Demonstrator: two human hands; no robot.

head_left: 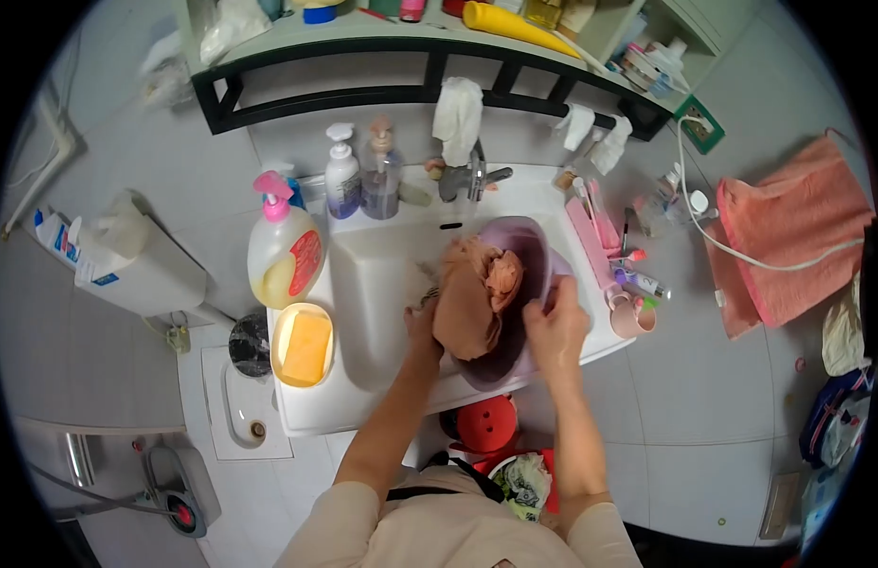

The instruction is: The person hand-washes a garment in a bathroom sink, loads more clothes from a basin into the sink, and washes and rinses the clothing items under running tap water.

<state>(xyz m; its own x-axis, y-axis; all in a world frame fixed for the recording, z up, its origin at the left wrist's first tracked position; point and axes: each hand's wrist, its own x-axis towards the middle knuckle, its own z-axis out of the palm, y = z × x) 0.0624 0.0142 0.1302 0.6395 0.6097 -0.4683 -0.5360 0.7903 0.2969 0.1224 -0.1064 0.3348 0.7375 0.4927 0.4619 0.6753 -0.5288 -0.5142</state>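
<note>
Beige shirt foremost, the left hand grips the bundled brown cloth at the purple basin over the sink, the right hand clamps its rim: apparently cloth handling, the next move requiring steady basin support.

so the walls are rocking pale grey tile; floor is looking tiled too; a shelf is running along the back, black frame sitting underneath; a green-edged socket is hugging the wall on the right
</note>
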